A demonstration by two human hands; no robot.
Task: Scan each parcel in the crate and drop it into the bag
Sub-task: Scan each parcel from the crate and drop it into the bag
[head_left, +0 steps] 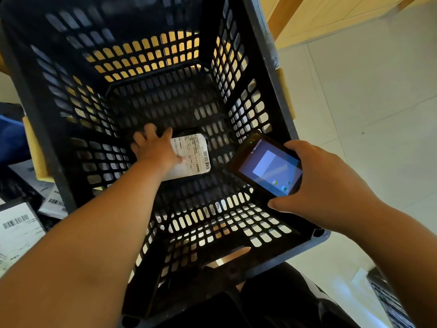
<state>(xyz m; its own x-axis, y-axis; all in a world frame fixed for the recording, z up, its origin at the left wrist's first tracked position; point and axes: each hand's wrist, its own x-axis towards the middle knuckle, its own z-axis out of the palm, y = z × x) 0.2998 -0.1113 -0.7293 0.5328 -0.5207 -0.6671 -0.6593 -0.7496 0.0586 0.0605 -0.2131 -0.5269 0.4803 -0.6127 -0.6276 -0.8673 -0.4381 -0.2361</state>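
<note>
A deep black slotted crate (pixel 276 95) fills the view from above. On its floor lies one parcel (pixel 192 153), dark with a white shipping label and barcodes facing up. My left hand (pixel 153 147) reaches down into the crate and grips the parcel's left side, fingers over its far edge and thumb on the label. My right hand (pixel 324 183) holds a handheld scanner (pixel 269 166) with a lit screen over the crate's right side, just right of the parcel.
Several labelled parcels (pixel 19 228) lie outside the crate at the lower left, in what may be the bag. Pale tiled floor (pixel 366 102) lies to the right. A dark object (pixel 390 301) shows at the bottom right, and wooden furniture stands behind the crate.
</note>
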